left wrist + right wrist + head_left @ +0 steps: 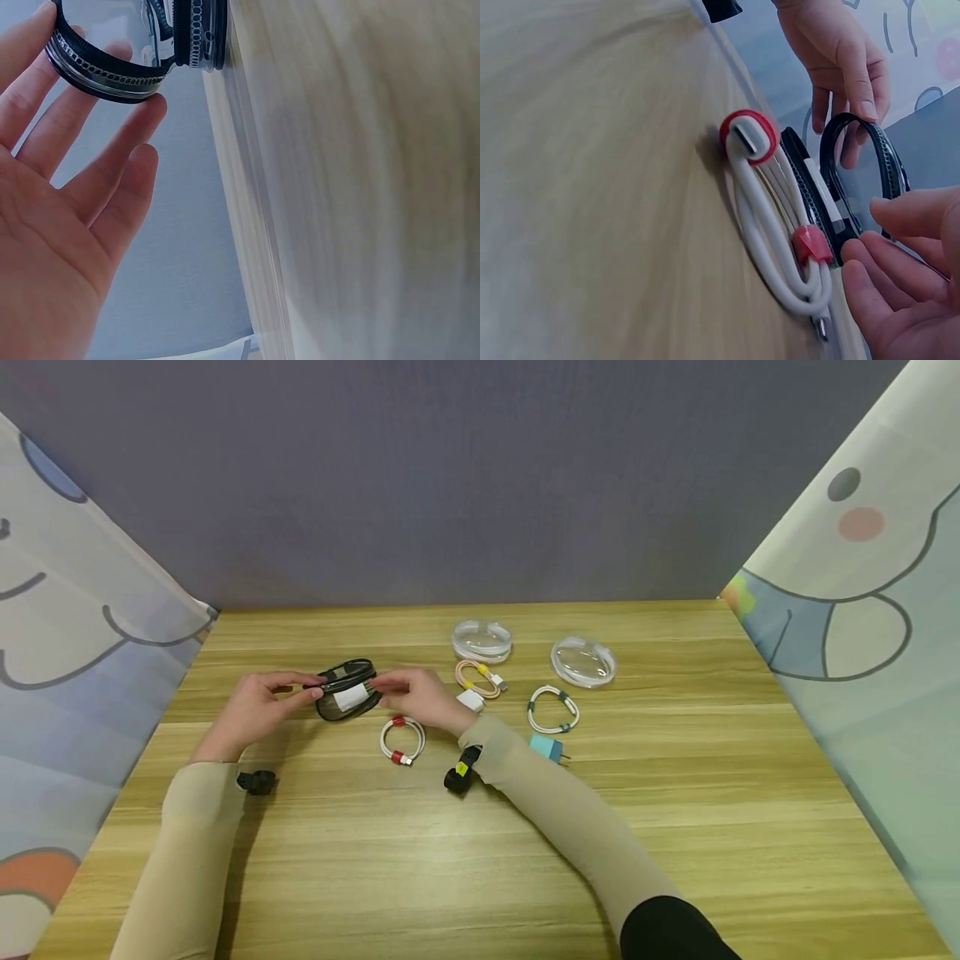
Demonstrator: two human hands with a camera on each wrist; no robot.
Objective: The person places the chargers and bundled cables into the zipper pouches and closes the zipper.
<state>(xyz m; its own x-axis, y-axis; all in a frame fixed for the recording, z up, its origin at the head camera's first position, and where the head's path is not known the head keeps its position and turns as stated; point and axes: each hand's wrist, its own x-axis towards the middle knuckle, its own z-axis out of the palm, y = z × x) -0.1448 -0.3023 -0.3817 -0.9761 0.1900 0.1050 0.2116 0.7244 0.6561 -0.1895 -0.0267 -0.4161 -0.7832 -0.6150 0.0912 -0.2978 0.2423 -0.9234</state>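
Observation:
A round, clear zip case with black edging [330,710] stands with its lid raised at the left of the table. A white block [350,697] lies inside it; its kind is unclear. My left hand [258,706] pinches the lid's left edge between thumb and fingers, its other fingers spread in the left wrist view. Across from it, my right hand [423,693] pinches the lid's right edge [889,169] with thumb and forefinger. Just in front of the case is a coiled white cable with red ties [757,240].
Behind stand two clear round cases with white edging [482,656] [562,675]. Near the right forearm lie a peach cable with yellow ties [462,679], a white plug adapter [471,700], a white cable with green ties [531,716] and a blue plug adapter [546,747].

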